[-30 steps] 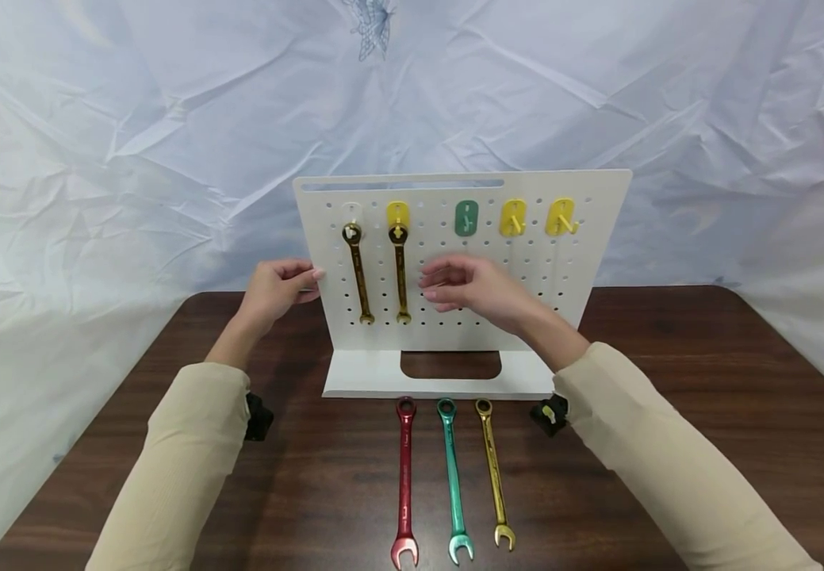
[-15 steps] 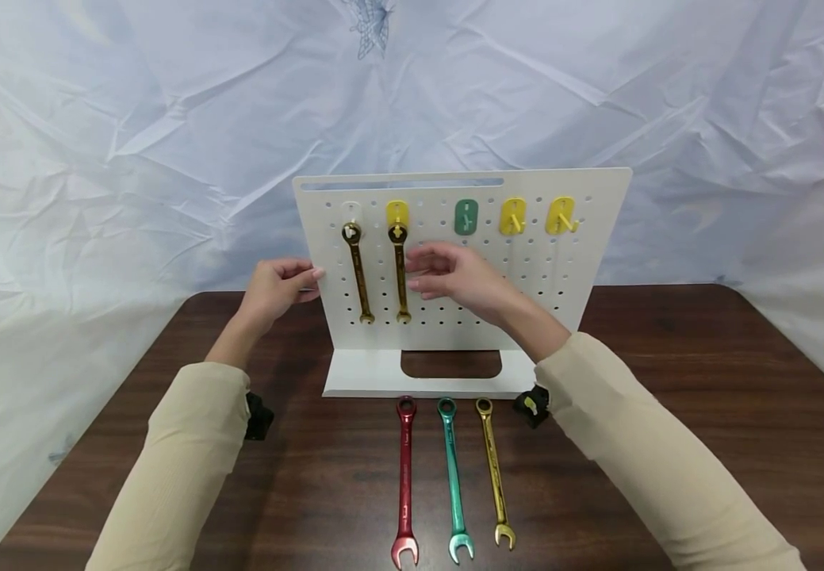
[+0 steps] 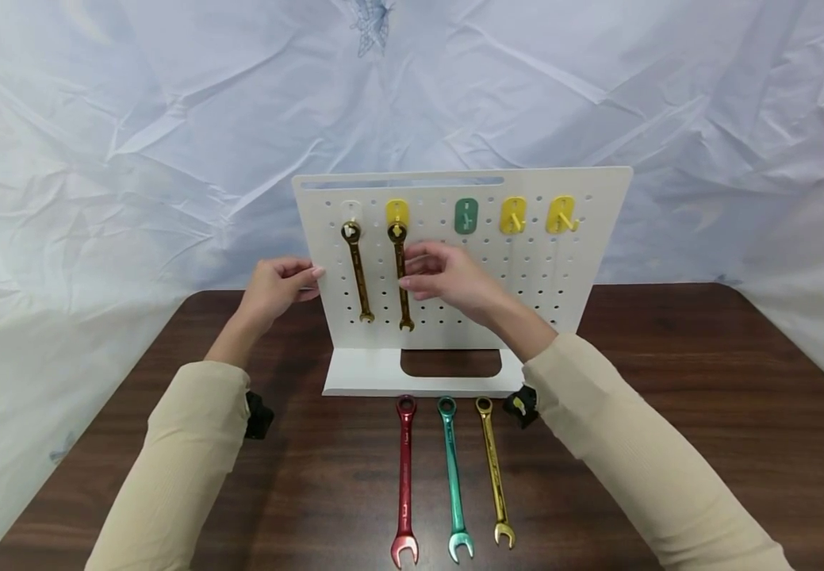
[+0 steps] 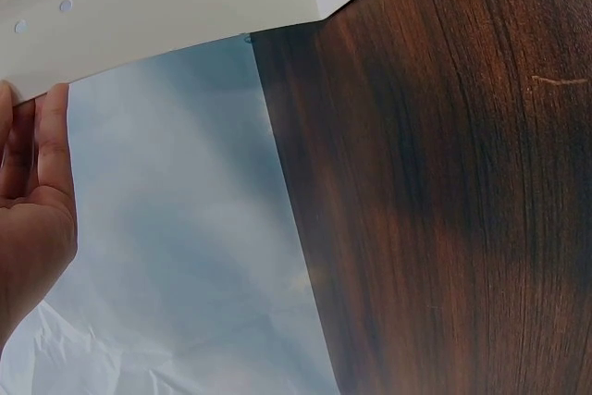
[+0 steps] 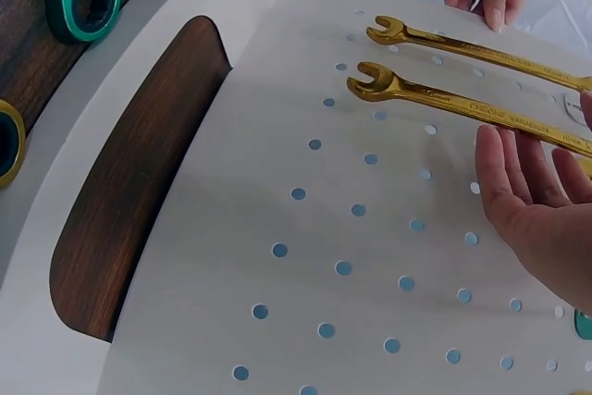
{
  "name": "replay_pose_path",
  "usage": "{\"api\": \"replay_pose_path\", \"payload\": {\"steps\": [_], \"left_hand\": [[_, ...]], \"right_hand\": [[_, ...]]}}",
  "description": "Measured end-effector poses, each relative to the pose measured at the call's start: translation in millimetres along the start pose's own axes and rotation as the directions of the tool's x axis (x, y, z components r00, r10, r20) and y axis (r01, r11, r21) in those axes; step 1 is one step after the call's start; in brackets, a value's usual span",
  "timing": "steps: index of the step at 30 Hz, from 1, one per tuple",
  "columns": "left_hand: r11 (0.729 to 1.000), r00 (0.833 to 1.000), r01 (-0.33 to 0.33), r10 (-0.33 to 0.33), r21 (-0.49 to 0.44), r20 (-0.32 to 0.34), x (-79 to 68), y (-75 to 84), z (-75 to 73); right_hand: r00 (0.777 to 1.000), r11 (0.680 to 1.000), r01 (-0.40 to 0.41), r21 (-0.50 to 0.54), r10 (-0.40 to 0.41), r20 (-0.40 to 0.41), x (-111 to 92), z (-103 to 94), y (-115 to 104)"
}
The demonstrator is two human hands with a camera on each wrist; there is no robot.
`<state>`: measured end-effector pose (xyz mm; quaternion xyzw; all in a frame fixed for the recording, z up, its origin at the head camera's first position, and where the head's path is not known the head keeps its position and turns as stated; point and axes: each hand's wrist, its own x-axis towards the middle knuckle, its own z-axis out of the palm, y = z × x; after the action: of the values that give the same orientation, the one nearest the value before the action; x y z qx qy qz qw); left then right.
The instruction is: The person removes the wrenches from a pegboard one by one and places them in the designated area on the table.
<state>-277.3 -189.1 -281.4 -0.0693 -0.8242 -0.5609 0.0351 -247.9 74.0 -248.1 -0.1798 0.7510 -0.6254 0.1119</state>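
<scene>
My left hand (image 3: pixel 272 292) pinches the left edge of a white pegboard (image 3: pixel 454 325) between thumb and fingers. Two gold combination wrenches hang by their ring ends on the board, the outer wrench (image 3: pixel 358 274) from a white hook and the inner wrench (image 3: pixel 404 305) from a yellow hook (image 3: pixel 397 209). My right hand (image 3: pixel 454 277) holds the inner one by its upper shank. In the right wrist view, fingers (image 5: pixel 499 173) lie under this wrench's shank, its open end (image 5: pixel 375 85) standing off the board; the thumb is mostly cut off by the frame edge.
On the dark wooden table (image 3: pixel 668 396), a red wrench (image 3: pixel 405 476), a green wrench (image 3: pixel 454 476) and a gold wrench (image 3: pixel 495 476) lie before the board's base. A green hook (image 3: pixel 465 216) and two yellow hooks (image 3: pixel 513 216) on the right hold nothing. White cloth (image 3: pixel 169 119) hangs behind.
My right hand has moved left across the board to the inner gold wrench and taken hold of it. That wrench's lower end has swung slightly outward. My left hand has stayed put.
</scene>
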Motion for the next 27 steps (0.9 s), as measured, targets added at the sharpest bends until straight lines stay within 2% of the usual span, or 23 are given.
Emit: {"api": "replay_pose_path", "payload": {"steps": [11, 18, 27], "left_hand": [[1.000, 1.000, 0.002, -0.002, 0.007, -0.003, 0.0, -1.3, -0.7], [0.999, 1.000, -0.021, 0.021, -0.047, -0.003, 1.5, -2.7, 0.2], [0.999, 1.000, -0.006, 0.006, -0.032, -0.007, 1.0, -2.9, 1.2]], "right_hand": [[1.000, 0.999, 0.016, -0.036, -0.016, -0.001, -5.2, 2.2, -2.5], [0.999, 0.998, 0.035, -0.044, -0.036, -0.010, -6.8, 3.0, -4.5], [0.999, 0.998, 0.041, -0.054, -0.042, -0.016, -9.7, 5.4, -7.6]]}}
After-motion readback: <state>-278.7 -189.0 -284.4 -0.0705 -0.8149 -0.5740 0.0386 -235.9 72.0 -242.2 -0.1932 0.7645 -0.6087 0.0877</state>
